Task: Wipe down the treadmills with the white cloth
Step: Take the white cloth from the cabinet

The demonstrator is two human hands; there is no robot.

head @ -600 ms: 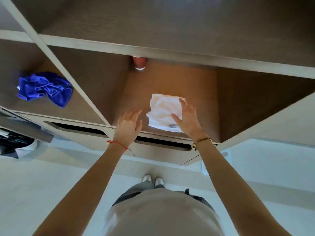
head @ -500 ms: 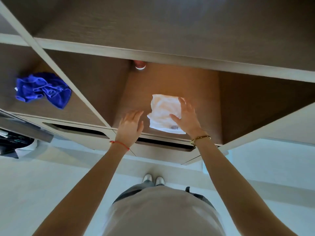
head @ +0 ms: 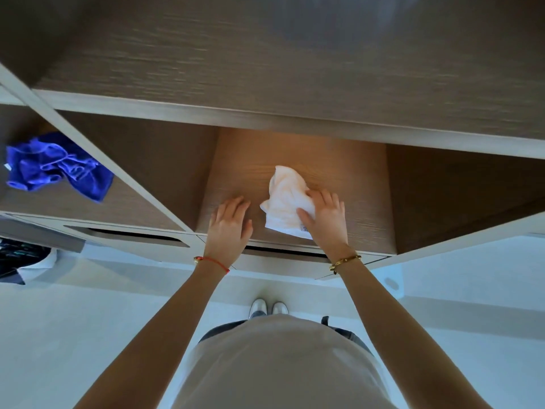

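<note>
- Looking down through the head view, the right hand (head: pixel 326 221) now has its fingers and thumb closing on the white cloth (head: pixel 287 202); the thumb presses into the near side of the fabric and the fingers lie over its right edge.
- That cloth was lying flat as a neat square half a second ago; now it is bunched and crumpled, its far end humped up beyond the right hand's fingertips. Gathered, not just touched.
- It sits on the floor of the lit shelf compartment (head: pixel 365 184), under and just ahead of the right hand, label corner toward the wrist.
- The left hand (head: pixel 228 225) has come forward too, fingers straight and relaxed, palm down on the shelf just left of the cloth, holding nothing. Whether a fingertip brushes the fabric I cannot tell.
- Off to the far left of the left hand, in the neighbouring compartment, a blue cloth (head: pixel 57 169) lies crumpled and untouched, where it was before.
- A red string bracelet (head: pixel 211 261) is on the left wrist, a gold bangle (head: pixel 345 261) on the right.
- My read: this is the pick-up. The cloth is in the grip but not yet lifted off the shelf, no treadmill is in sight, so the wiping itself has not begun.
</note>
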